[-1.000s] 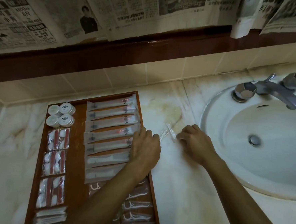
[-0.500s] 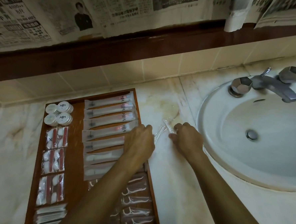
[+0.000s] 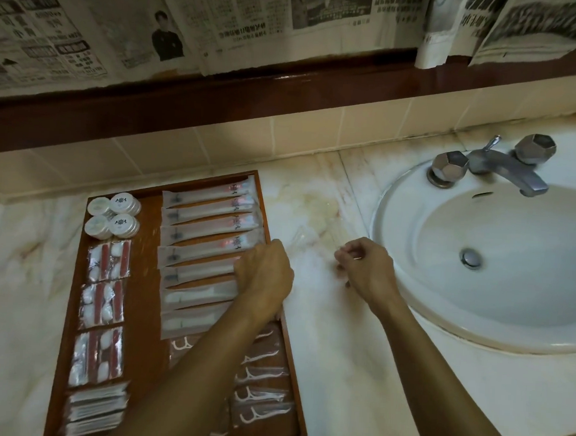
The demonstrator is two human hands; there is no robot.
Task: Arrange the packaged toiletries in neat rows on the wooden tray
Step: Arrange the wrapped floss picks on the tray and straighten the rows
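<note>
The wooden tray (image 3: 146,276) lies on the marble counter at the left. It holds a column of long toothbrush packets (image 3: 209,213), round white containers (image 3: 113,215), cotton swab packets (image 3: 108,262), flat sachets (image 3: 96,411) and floss pick packets (image 3: 262,396). My left hand (image 3: 264,277) is over the tray's right edge, fingers curled on the right end of a toothbrush packet. My right hand (image 3: 366,268) hovers over the counter beside the sink, fingers curled and pinching something small and clear. Blurred clear packets (image 3: 300,238) lie on the counter between my hands.
A white sink (image 3: 397,231) with a metal faucet (image 3: 505,170) takes up the right side. A tiled backsplash and a dark wooden ledge (image 3: 287,93) hung with newspaper run along the back. Marble counter (image 3: 332,355) stretches between tray and sink.
My hands have drawn apart. The left one has shifted left onto the toothbrush packets, and the right one has pulled slightly right, away from the clear packets on the counter.
</note>
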